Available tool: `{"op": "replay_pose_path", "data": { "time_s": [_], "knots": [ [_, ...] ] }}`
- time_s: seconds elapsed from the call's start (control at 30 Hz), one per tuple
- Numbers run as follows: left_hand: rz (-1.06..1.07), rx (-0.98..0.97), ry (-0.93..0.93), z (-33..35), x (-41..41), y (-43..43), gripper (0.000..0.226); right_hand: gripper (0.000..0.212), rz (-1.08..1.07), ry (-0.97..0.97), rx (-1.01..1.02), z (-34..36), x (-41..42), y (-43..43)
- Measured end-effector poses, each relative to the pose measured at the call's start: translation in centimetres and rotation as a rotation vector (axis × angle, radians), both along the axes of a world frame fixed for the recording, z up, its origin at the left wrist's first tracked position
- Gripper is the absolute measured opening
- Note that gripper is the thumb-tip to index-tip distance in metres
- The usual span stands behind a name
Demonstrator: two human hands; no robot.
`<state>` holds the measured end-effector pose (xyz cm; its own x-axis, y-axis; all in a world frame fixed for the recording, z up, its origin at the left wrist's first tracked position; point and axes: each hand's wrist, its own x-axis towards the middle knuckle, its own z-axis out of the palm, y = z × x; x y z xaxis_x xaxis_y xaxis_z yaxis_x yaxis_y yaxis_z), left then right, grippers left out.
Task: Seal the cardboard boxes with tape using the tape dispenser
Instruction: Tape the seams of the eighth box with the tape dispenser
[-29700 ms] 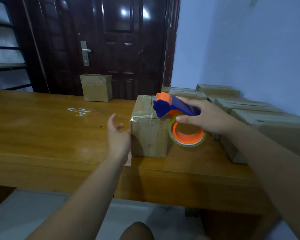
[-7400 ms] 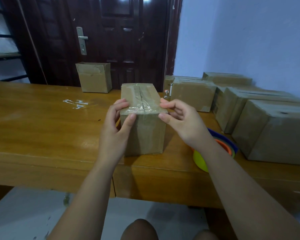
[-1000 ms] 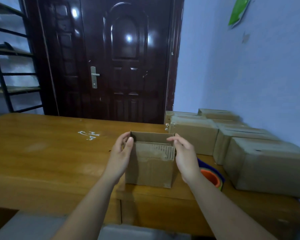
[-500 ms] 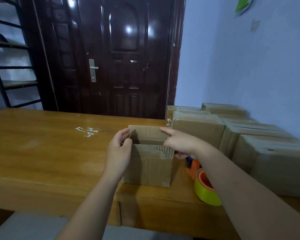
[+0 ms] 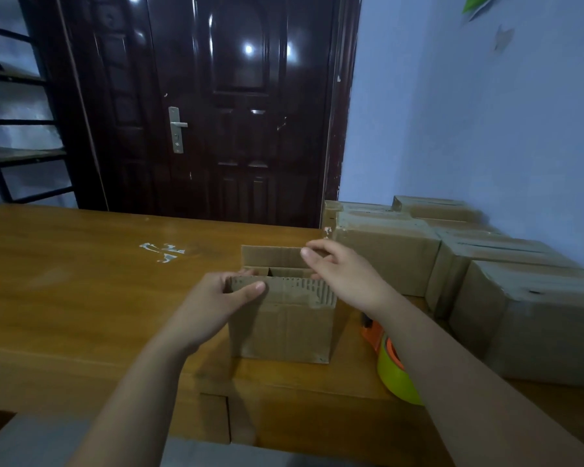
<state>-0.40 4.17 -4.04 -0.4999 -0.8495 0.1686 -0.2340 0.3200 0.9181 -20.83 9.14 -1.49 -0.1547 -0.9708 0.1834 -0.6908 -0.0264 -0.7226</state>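
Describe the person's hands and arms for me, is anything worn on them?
Left hand and right hand are bare: no gloves, rings, watch or bracelet show. Left forearm and right forearm are uncovered down to the frame's bottom edge, so no sleeve is in view.

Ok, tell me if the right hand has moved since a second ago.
Yes. Judged against the open box, the right hand has gone from the right end of the near flap back to the far flap, which it now grips.
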Motion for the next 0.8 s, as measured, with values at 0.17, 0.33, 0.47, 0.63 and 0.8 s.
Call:
{"op": "replay_pose_path", "data": {
  "time_s": [0.17, 0.33, 0.47, 0.63, 0.8],
  "knots": [
    [0.351, -0.114, 0.095, -1.5, -1.6, 0.1, 0.018, 0.061, 0.075, -0.055, -0.022, -0.8, -0.7, 1.0],
    [0.392, -0.080, 0.178, -2.5, -2.6, -0.5, 0.063, 0.062, -0.113, 0.178, -0.151, -2.3, -0.3, 1.2],
    [0.436, -0.224, 0.058, -2.5, -2.7, -0.7, 0.063, 0.074, -0.105, 0.141, -0.092, -2.2, -0.3, 1.1],
    [0.393, -0.441, -0.124, -3.3, -3.0, -0.4, 0.033, 0.026, -0.100, 0.276, -0.140, -2.8, -0.1, 1.5],
    [0.362, -0.472, -0.145, -3.9, -2.9, 0.1, 0.035, 0.036, -0.179, 0.126, -0.020, -2.1, -1.7, 3.1]
  ]
}}
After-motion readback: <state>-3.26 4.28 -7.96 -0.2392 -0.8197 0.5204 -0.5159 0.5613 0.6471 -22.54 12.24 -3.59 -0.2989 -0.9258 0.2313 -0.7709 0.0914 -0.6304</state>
